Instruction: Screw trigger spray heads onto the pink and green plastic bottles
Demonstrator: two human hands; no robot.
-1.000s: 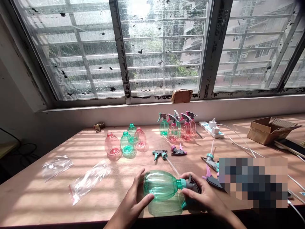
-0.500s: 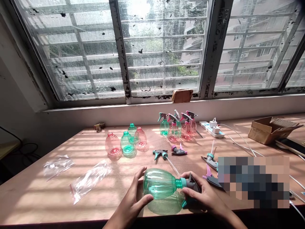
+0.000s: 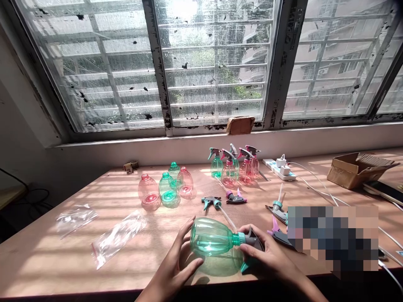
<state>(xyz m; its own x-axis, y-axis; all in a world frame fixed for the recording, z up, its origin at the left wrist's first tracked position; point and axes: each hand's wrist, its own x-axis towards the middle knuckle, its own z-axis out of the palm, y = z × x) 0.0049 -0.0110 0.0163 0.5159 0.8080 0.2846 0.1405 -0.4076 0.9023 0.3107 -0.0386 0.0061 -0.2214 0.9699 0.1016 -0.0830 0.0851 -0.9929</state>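
A green transparent spray bottle (image 3: 212,238) lies sideways in front of me, its base to the left. Its grey and teal trigger head (image 3: 252,240) is seated at the neck, and my right hand (image 3: 267,251) is closed around that head, thumb near the teal collar. My left hand (image 3: 179,256) curves around the base end with fingers and thumb spread; the thumb is apart from the plastic. Whether its far fingers touch the bottle is hard to see. Just beyond lie a loose teal trigger head (image 3: 211,203) with a tube and a pink-collared trigger head (image 3: 235,197).
Several capless bottles (image 3: 168,193) stand at back left, and several assembled spray bottles (image 3: 229,174) at back centre. Plastic bags (image 3: 119,237) lie left. More trigger heads (image 3: 277,212) lie right, beside a blurred patch. A power strip (image 3: 278,170) and cardboard box (image 3: 349,172) stand behind.
The bottle's base end has risen slightly and shifted right. My left thumb has come away from its side. My right hand stays on the trigger head.
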